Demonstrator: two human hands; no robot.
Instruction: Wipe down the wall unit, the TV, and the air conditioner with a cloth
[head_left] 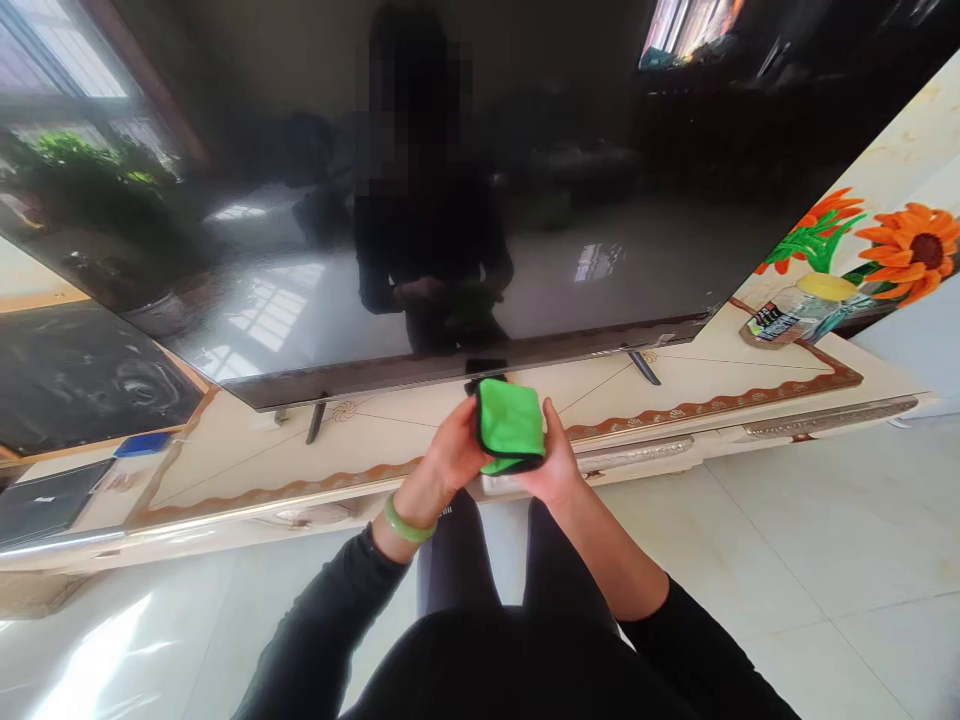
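A folded green cloth (511, 422) with a dark edge is held in front of me, between both hands. My left hand (454, 448) grips its left side, fingers closed round it; a green bangle (405, 524) sits on that wrist. My right hand (556, 462) holds the cloth's right side from below, thumb up along its edge. Just beyond the cloth stands a large dark television screen (450, 230) on two thin legs, showing my reflection.
The television rests on a long cream cabinet (247, 470) with a brown patterned border. A jar with a yellow lid (799, 312) lies at the cabinet's right end, by painted orange flowers. A dark flat device (45, 500) sits at far left. Glossy white floor tiles (810, 560) lie below.
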